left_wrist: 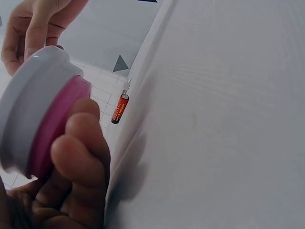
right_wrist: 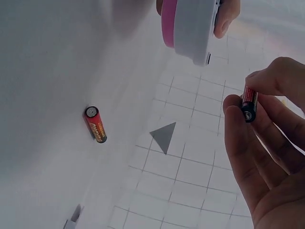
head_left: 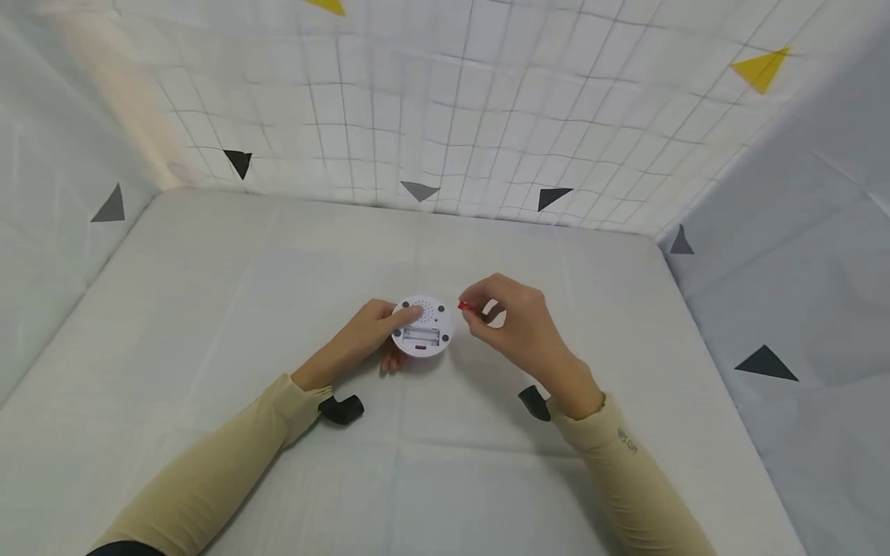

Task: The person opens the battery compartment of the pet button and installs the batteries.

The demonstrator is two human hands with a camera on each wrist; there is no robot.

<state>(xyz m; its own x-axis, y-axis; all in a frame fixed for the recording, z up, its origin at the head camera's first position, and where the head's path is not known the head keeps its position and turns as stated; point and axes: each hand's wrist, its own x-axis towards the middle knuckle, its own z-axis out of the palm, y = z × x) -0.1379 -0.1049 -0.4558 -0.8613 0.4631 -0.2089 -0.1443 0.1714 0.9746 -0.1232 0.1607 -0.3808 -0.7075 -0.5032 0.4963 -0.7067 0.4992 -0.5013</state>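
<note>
Your right grip [head_left: 518,315] pinches a red battery [right_wrist: 249,101], just right of the white device [head_left: 428,322] and apart from it; your left grip [head_left: 370,330] clasps that device, its battery slot [head_left: 421,337] running left to right.

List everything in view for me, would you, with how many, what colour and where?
Round plastic device: one, white and pink, in the left hand
Held cylindrical battery: one, red and black, in the right hand's fingers
Loose cylindrical battery: one, red and black, on the table
Unclear small object: one, pale, beyond the loose battery
Flat triangles: eight in the head view, yellow, grey or black, on the walls
Gridded sheet wall: one, white, behind
Table: one, white, below
Wrist pieces: two, black, at the wrists
Sleeves: two, beige
Hands: two, bare
</note>
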